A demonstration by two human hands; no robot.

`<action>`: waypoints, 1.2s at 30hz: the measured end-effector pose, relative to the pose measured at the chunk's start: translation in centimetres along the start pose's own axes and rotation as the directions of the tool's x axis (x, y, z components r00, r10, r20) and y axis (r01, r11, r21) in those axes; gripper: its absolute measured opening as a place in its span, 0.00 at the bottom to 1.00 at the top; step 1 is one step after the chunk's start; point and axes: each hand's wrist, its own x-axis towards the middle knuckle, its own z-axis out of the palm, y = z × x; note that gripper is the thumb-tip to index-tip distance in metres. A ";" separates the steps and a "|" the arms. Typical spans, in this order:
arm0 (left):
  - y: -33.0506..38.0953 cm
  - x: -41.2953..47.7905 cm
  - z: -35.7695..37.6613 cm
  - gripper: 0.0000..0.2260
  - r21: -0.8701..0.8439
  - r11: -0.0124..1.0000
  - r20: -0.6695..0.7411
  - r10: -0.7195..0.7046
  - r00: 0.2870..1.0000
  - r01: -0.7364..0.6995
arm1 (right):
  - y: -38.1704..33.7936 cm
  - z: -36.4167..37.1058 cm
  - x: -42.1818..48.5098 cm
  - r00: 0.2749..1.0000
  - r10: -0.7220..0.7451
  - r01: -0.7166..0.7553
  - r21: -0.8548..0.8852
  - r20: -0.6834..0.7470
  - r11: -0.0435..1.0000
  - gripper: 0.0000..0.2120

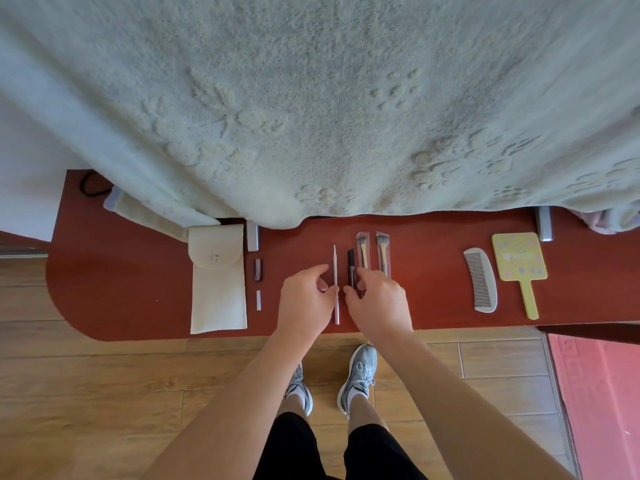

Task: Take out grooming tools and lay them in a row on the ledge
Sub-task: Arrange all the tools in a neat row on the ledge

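Two tools are in hand on the ledge (138, 292), right of the cream pouch (218, 299): my left grip (304, 301) narrowly pinches the thin white stick (335, 261), and my right grip (377, 303) closes round the dark tool (350, 258). I'd square both parallel to the wrapped brushes (363, 249), evenly gapped. The stick's near end lies close to the front edge; bare room opens before the comb (479, 278).

One wide head cam, above and behind my fingers (320, 276), facing steeply down, fairly near: ledge (433, 296) under them, blanket (311, 98) beyond them, my shoes (360, 372) and floor (104, 393) on the wrist side.
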 end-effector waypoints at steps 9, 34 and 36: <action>-0.3 -0.8 -2.2 0.19 0.024 0.999 -0.053 -0.040 0.998 0.041 | -1.6 -0.4 -0.4 0.999 -0.029 0.028 -0.024 -0.031 0.999 0.13; -8.8 -1.7 -11.8 0.24 0.439 0.892 0.179 0.033 0.983 -0.110 | -9.4 5.3 3.8 0.924 -0.265 0.294 -0.072 0.276 0.953 0.28; -9.1 -1.5 -11.8 0.24 0.443 0.885 0.202 0.057 0.978 -0.143 | -9.4 5.5 4.3 0.922 -0.261 0.294 -0.076 0.287 0.953 0.29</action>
